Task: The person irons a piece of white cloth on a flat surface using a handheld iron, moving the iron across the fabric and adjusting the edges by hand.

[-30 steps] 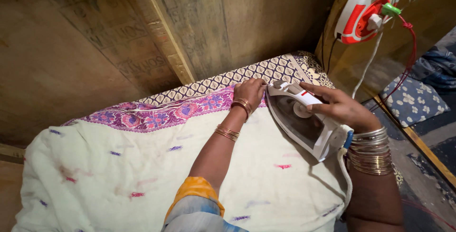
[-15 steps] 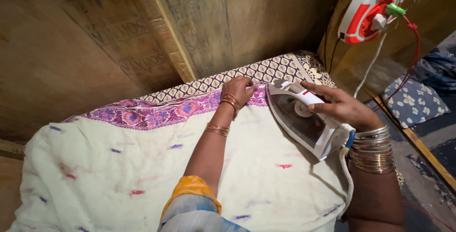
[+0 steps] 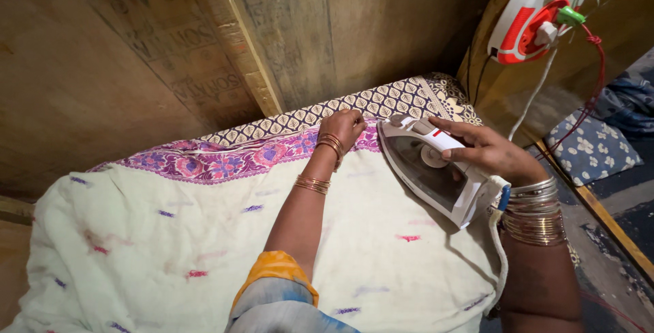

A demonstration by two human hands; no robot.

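A cream cloth (image 3: 204, 251) with small coloured marks and a purple floral border (image 3: 225, 159) lies spread over a padded surface. My left hand (image 3: 345, 127) presses down on the border at the cloth's far edge, fingers curled on the fabric. My right hand (image 3: 487, 152) grips the handle of a white and grey electric iron (image 3: 426, 169), which rests on the cloth at the right, tip pointing to the far edge beside my left hand. Bangles ring both wrists.
A patterned brown and white cover (image 3: 381, 104) shows under the cloth at the far edge. Wooden boards (image 3: 204, 47) rise behind. A red and white socket board (image 3: 528, 23) hangs upper right, with the iron's cord (image 3: 501, 258) trailing down. A floral cushion (image 3: 589, 149) lies at right.
My left hand has slid along the purple border toward the far edge and a little left. The iron and my right hand have stayed almost still.
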